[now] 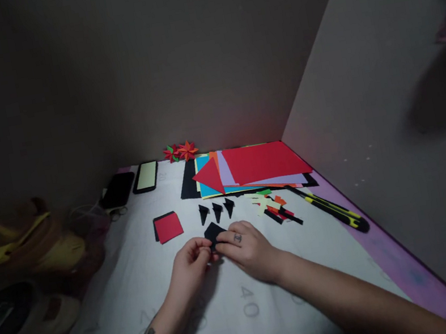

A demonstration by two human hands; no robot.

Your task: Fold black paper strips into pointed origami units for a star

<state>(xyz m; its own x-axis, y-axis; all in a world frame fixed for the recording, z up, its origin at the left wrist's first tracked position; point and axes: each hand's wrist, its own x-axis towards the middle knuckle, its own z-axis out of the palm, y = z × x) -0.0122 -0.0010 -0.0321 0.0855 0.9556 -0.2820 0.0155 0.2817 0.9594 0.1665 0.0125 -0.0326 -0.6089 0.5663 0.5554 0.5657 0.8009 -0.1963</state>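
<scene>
A black piece of paper [213,231] is held between my two hands, low over the white surface. My left hand [192,257] pinches its left edge between thumb and fingers. From the right, my right hand [246,246] grips the same paper, its fingers covering the lower right part. Just beyond the hands stand several small folded black paper pieces [218,212] in a row. Left of them lies a small stack of square papers, a red square [168,227] on top with black edges showing beneath.
Coloured paper sheets [265,160] are piled at the back, a red triangle on them. Paper scraps [271,206] and a yellow-black utility knife [336,210] lie to the right. Two phones [146,177] and folded paper stars [187,151] are at the back left. Walls border the back and right.
</scene>
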